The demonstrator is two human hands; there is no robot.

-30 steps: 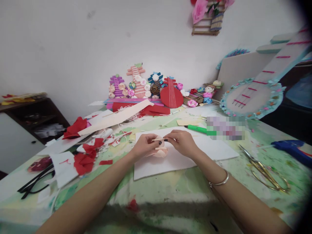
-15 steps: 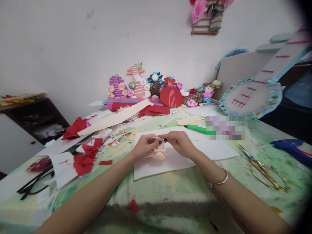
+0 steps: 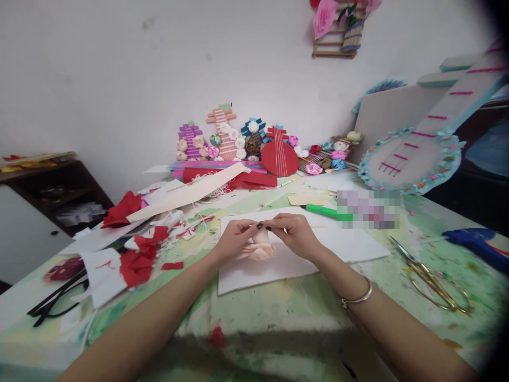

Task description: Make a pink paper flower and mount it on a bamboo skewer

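Observation:
Over a white board (image 3: 254,278), my two hands meet fingertip to fingertip at a pale peach crepe-paper flower (image 3: 259,251). My left hand (image 3: 235,237) is closed, its thumb and fingers pinching the flower's upper edge from the left. From the right, my right hand (image 3: 295,232) pinches the same upper edge, thumb and index fingertip pressed together. The petals hang below the fingertips and fan out just above the board. Exactly what lies between the fingertips is mostly hidden. A thin pale stick (image 3: 318,227) lies on the board behind my right hand.
Gold-handled scissors (image 3: 433,281) and a blue glue gun (image 3: 477,246) lie to the right. Beyond the board is a green-handled tool (image 3: 324,210). Red paper scraps (image 3: 137,265) and black glasses (image 3: 59,297) are at left. Small craft instruments (image 3: 279,154) line the wall.
Both hands stay nearly in place while the fingertips work at the flower's upper edge. The thin pale strip seen between the fingertips earlier is now hidden, and the petals have turned slightly.

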